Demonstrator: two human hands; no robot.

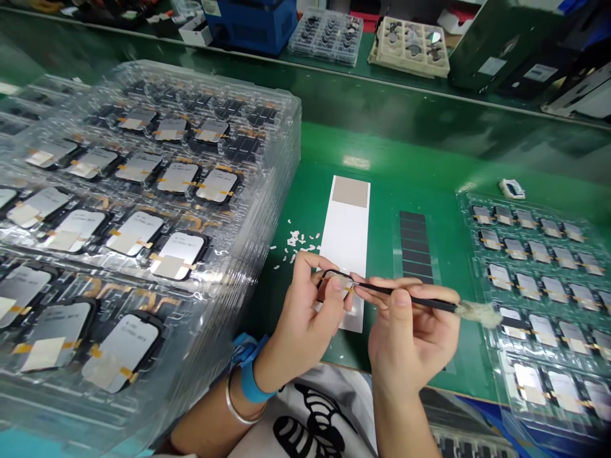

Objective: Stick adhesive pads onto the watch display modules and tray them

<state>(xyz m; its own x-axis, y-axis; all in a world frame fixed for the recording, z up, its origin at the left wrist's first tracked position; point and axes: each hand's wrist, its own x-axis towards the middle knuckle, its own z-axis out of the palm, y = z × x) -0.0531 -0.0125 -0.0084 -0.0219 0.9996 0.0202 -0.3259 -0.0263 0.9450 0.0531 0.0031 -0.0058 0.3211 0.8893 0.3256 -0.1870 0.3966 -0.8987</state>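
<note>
Between the thumb and fingers of my left hand (310, 312) is a small watch screen module (336, 280) with a black rim and silver back, partly covered by the fingers. My right hand (413, 324) grips black tweezers (420, 300) whose tip meets the module's right edge. A pale fluffy wrap (480, 314) covers the back end of the tweezers. Beneath both hands lies a white backing strip (344, 235) with a grey-beige patch (350, 192) at its far end. Small white scraps (296, 240) are scattered to its left.
At left rises a tall stack of clear trays (281, 159) with similar modules. Another module tray (529, 254) lies at right, near a sheet of black strips (416, 245). A shelf at the back holds a blue box (251, 25) and part trays (327, 35).
</note>
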